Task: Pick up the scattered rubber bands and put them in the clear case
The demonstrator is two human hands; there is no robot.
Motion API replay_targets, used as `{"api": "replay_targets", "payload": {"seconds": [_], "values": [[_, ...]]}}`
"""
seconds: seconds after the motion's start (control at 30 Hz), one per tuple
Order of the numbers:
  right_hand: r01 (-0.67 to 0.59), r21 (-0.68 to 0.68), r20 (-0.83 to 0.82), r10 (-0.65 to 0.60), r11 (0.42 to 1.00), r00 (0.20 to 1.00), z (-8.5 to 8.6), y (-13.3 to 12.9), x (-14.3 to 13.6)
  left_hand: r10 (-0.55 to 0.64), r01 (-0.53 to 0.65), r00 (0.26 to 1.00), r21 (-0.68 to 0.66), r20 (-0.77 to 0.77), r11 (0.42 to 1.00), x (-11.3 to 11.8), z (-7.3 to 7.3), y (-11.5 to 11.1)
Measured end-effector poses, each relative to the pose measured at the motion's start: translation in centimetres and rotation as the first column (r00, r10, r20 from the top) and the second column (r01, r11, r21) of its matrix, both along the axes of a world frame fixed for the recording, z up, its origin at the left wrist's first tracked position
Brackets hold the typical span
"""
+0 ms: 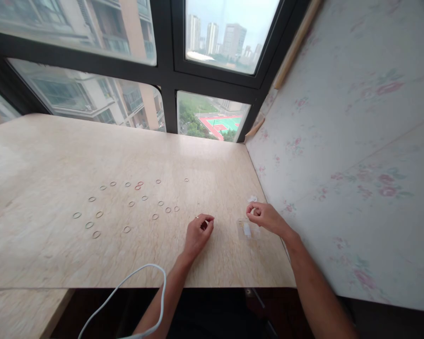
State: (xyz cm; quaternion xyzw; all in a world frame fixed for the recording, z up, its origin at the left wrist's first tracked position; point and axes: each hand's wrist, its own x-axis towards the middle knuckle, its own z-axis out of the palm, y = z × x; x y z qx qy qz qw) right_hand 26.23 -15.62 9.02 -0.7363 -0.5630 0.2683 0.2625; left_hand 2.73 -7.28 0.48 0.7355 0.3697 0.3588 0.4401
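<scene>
My left hand [199, 231] rests low over the marble-like counter, its fingers curled with the thumb and index tips together; what it holds, if anything, is too small to make out. My right hand [265, 217] is above a small clear plastic box [248, 230], thumb and fingertips pinched, and nothing between them can be made out. Something white lies inside the box. Just behind the right hand is a small crumpled clear or white piece [252, 199]. Several thin rings lie spread to the left, among them a green ring [77, 215] and a red ring [137, 188].
The pale counter [212, 263] ends at a dark-framed window [167, 108] behind and a flower-patterned wall [356, 165] on the right. A white cable [127, 278] loops over the front edge beside my left forearm.
</scene>
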Motion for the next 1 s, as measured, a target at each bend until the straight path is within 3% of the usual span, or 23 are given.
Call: {"api": "replay_targets", "payload": {"seconds": [0.1,0.27,0.5,0.63,0.73,0.83,0.93,1.0], "values": [[-0.021,-0.038,0.121,0.026,0.999,0.992,-0.4,-0.8,-0.1,-0.001,0.001,1.000,-0.008,0.000,1.000,0.0,0.1,0.0],[-0.025,-0.033,0.171,0.030,0.999,0.985,-1.0,-0.8,-0.2,0.010,-0.010,1.000,-0.013,0.004,1.000,-0.1,0.1,-0.1],[-0.025,0.005,0.207,0.024,1.000,0.978,-0.5,-1.5,-0.1,0.003,-0.003,1.000,-0.003,-0.002,1.000,-0.1,-0.1,-0.1],[-0.056,0.095,0.163,0.040,0.994,0.986,-0.7,-3.1,-2.2,0.007,-0.007,1.000,-0.005,0.002,1.000,-0.2,-0.1,-0.2],[-0.099,0.202,0.064,0.088,0.974,0.994,-2.2,-4.6,-5.5,0.011,-0.010,0.999,-0.050,0.030,0.999,-0.4,0.2,-0.4],[-0.211,0.222,-0.014,0.219,0.952,0.976,-4.8,-5.8,-8.8,0.010,0.011,0.995,-0.198,0.102,0.980,-1.1,0.6,-0.2],[-0.198,0.267,-0.026,0.212,0.943,0.977,-7.1,-6.4,-10.6,0.061,-0.008,0.987,-0.331,0.149,0.944,-3.2,1.3,0.7],[-0.157,0.306,-0.036,0.176,0.939,0.984,-8.1,-6.4,-10.8,0.123,-0.072,0.984,-0.341,0.130,0.937,-5.6,1.9,2.0]]}}
